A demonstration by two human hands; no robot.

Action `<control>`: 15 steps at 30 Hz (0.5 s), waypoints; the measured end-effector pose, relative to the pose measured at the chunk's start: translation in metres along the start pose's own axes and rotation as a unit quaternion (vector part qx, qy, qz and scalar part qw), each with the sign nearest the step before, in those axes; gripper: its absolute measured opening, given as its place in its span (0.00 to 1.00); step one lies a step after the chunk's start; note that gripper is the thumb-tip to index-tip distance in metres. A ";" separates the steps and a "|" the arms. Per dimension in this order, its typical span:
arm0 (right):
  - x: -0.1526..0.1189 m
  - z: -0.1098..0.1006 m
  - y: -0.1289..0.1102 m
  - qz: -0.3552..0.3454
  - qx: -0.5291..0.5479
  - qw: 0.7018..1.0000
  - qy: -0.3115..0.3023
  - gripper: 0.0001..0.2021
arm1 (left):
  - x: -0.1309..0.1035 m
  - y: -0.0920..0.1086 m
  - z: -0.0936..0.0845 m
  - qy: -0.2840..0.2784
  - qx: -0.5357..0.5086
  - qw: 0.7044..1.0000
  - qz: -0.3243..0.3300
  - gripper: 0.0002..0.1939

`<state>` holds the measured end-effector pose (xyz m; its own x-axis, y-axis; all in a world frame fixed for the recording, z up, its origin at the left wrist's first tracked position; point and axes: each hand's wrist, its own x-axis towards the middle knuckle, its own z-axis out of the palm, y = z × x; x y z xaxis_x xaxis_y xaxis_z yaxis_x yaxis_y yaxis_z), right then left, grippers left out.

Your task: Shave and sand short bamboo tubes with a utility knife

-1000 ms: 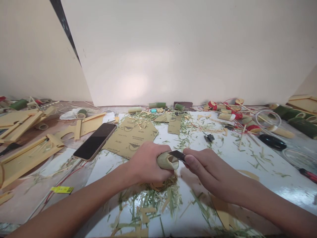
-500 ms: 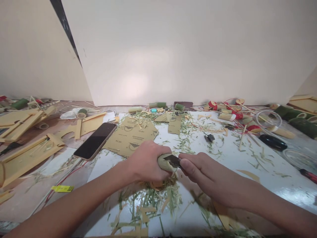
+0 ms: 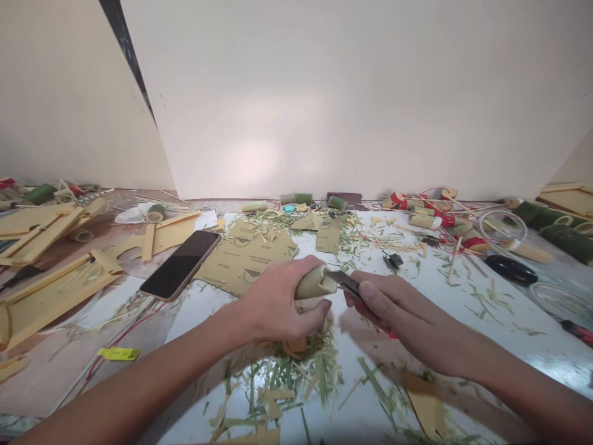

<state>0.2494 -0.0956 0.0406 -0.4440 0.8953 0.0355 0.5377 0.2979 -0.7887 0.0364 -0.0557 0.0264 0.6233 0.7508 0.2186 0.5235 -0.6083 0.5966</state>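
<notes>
My left hand (image 3: 280,303) is wrapped round a short, pale green bamboo tube (image 3: 311,285), its open end turned to the right. In my right hand (image 3: 393,303) is a utility knife (image 3: 364,298) with a dark blade and a bit of red on its handle. The blade tip lies at the rim of the tube's open end. Below the hands, a heap of green and tan shavings (image 3: 319,355) covers part of the white board (image 3: 185,346).
Brown sandpaper sheets (image 3: 250,253) and a phone (image 3: 180,262) lie to the left. Bamboo pieces (image 3: 567,238), a black oval object (image 3: 511,269) and a small black clip (image 3: 393,260) are on the right. A white panel (image 3: 347,99) stands behind.
The knife blade has moved from across the tube's side to its open rim. The tube has turned, showing its hollow end, and my left thumb has shifted below it.
</notes>
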 end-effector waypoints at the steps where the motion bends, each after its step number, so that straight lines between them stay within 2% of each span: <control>1: 0.000 0.000 0.000 0.005 0.004 1.000 0.015 0.23 | -0.001 0.001 -0.001 0.001 -0.016 1.000 0.004 0.13; 4: 0.000 0.001 0.001 0.030 0.035 0.998 0.041 0.24 | -0.002 0.001 0.000 -0.002 -0.058 0.998 -0.021 0.15; 7: -0.001 0.003 0.001 0.048 0.051 0.997 0.013 0.25 | -0.003 -0.001 0.004 -0.001 -0.087 0.995 -0.054 0.17; 11: -0.003 0.006 0.002 0.056 0.035 0.998 0.001 0.24 | -0.003 -0.001 0.006 0.023 -0.097 0.994 -0.049 0.16; 15: -0.003 0.007 0.003 0.055 0.004 0.998 0.007 0.24 | -0.002 0.000 0.004 0.017 -0.089 0.995 -0.038 0.12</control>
<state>0.2476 -0.0996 0.0339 -0.3720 0.9272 -0.0434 0.5766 0.1942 -0.7936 0.0377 -0.0583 0.0226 0.5649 0.8027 0.1914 0.4554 -0.4967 0.7389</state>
